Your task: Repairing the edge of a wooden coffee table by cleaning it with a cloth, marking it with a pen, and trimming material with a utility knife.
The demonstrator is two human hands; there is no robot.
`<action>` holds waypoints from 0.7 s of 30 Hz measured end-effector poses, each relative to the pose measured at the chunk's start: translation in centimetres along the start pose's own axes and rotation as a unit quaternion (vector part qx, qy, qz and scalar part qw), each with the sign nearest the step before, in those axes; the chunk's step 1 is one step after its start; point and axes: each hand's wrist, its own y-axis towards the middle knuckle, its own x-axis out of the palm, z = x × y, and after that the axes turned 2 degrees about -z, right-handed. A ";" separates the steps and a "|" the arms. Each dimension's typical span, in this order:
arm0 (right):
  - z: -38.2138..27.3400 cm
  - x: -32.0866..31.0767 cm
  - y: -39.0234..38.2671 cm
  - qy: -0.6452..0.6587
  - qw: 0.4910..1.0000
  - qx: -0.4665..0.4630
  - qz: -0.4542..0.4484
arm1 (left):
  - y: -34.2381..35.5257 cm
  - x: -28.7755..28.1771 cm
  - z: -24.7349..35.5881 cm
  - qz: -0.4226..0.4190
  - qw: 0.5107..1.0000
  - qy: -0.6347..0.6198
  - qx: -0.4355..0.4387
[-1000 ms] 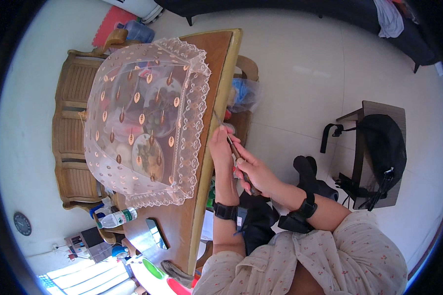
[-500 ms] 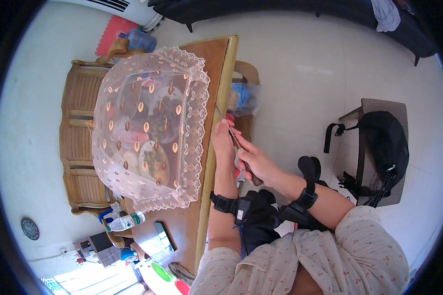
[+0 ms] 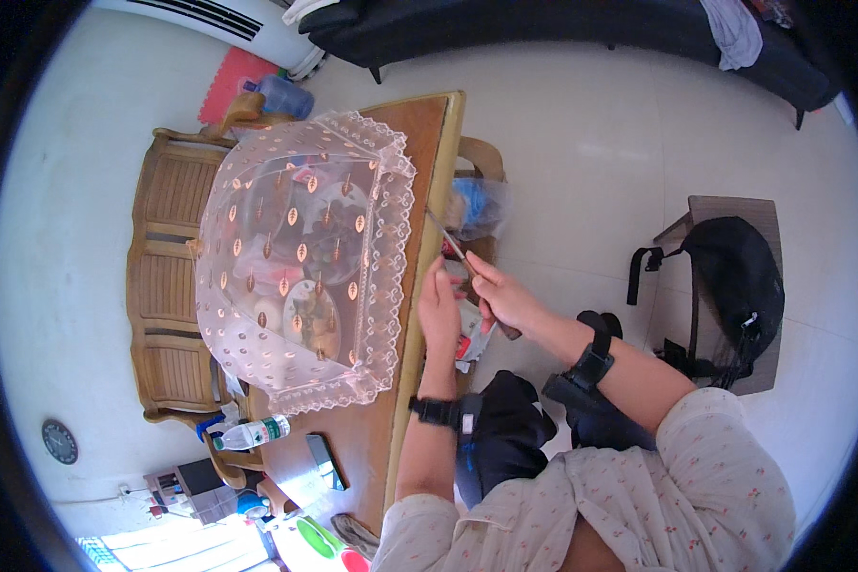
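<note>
I see a pale pink mesh food cover [image 3: 300, 262] with a white lace hem and a scatter of gold leaf shapes across it. Under it, the table [image 3: 429, 143] shows warm orange-brown wood, and the bench [image 3: 167, 286] beside it is a lighter honey brown with slats. My left hand [image 3: 439, 310] wears a black wristband; my right hand [image 3: 505, 297] wears a black strap too, and grips a knife [image 3: 467, 267] with a dark brown handle and a grey blade. My blouse [image 3: 658, 496] is cream, dotted with tiny red sprigs. A black bag [image 3: 739, 276] sits on a grey-brown stool [image 3: 710, 205]. The floor [image 3: 582, 133] is glossy off-white tile. A clear bottle [image 3: 251, 435] has a green label.
</note>
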 end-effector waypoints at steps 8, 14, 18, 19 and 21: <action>-2.0 -1.3 -0.7 -0.182 0.983 -0.039 -0.007 | -9.6 -12.8 -2.4 0.062 0.838 0.514 0.172; -2.5 -0.3 -1.1 -0.242 0.969 -0.048 0.011 | -11.3 -15.3 -5.5 0.022 0.759 0.620 0.199; -3.5 -0.7 0.2 -0.263 0.961 -0.057 0.067 | -11.4 -14.4 -5.1 0.015 0.756 0.626 0.191; -3.8 -1.1 0.7 -0.263 0.961 -0.058 0.070 | -11.5 -14.2 -5.1 0.015 0.756 0.625 0.194; -4.2 -1.3 1.5 -0.258 0.962 -0.061 0.069 | -11.7 -14.3 -5.2 0.035 0.750 0.625 0.212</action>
